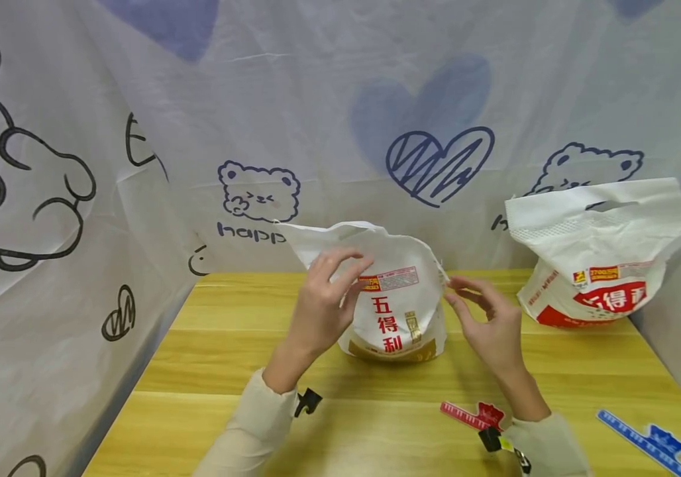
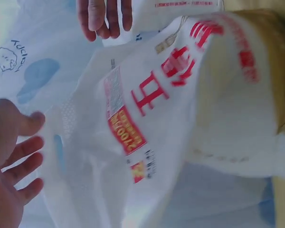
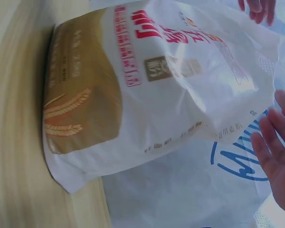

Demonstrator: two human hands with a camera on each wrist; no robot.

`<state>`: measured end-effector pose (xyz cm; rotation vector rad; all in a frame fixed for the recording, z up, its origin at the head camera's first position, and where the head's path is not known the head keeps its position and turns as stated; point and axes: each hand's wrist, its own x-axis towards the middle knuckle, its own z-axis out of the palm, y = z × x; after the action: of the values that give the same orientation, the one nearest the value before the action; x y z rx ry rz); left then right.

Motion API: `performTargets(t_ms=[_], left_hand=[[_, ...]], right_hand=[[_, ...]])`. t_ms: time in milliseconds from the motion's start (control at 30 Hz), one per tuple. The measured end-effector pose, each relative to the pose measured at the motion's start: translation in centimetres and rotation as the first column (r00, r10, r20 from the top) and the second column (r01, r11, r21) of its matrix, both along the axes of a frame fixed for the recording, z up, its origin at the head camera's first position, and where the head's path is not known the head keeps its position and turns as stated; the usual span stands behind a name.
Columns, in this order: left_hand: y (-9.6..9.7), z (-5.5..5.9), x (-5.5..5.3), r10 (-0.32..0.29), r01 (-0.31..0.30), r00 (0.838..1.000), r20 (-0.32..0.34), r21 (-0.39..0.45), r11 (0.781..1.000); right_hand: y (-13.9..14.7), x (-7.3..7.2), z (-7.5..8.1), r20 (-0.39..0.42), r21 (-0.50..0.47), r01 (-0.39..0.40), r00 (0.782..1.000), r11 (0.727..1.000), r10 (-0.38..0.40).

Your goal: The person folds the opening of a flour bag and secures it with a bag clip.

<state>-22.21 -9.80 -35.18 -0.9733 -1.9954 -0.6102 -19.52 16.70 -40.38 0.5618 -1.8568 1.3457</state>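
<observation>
A white flour bag (image 1: 403, 315) with red lettering and a gold-brown base stands on the table, its top loose and tilted up to the left. My left hand (image 1: 328, 301) is in front of the bag's upper left part, fingers apart and loosely bent. In the left wrist view those fingers (image 2: 31, 161) are beside the handle slot of the bag (image 2: 147, 109). My right hand (image 1: 489, 318) is at the bag's upper right edge, with thumb and fingertips right by the corner. In the right wrist view its fingers (image 3: 268, 147) extend beside the top edge of the bag (image 3: 180, 90).
A second white flour bag (image 1: 609, 265) with a handle slot stands at the back right. A red ruler-like clip (image 1: 474, 416) lies near my right wrist, and a blue one (image 1: 647, 440) at the front right. A printed curtain (image 1: 328, 119) hangs behind the wooden table (image 1: 197, 371).
</observation>
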Motion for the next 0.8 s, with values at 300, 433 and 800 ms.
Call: performTargets(t_ms=[300, 433, 800], left_hand=[[1.0, 3.8, -2.3, 0.049, -0.047, 0.996, -0.076, 0.018, 0.999], [1.5, 4.9, -3.3, 0.054, -0.055, 0.998, -0.024, -0.080, 0.995], [2.1, 5.4, -4.9, 0.012, 0.013, 0.992, 0.126, -0.197, 0.980]], right_hand=[[0.0, -2.1, 0.8, 0.228, -0.092, 0.022, 0.974, 0.996, 0.000], [0.0, -3.6, 0.3, 0.293, -0.164, -0.049, 0.951, 0.985, 0.096], [0.1, -4.3, 0.3, 0.312, -0.186, -0.046, 0.944, 0.982, 0.103]])
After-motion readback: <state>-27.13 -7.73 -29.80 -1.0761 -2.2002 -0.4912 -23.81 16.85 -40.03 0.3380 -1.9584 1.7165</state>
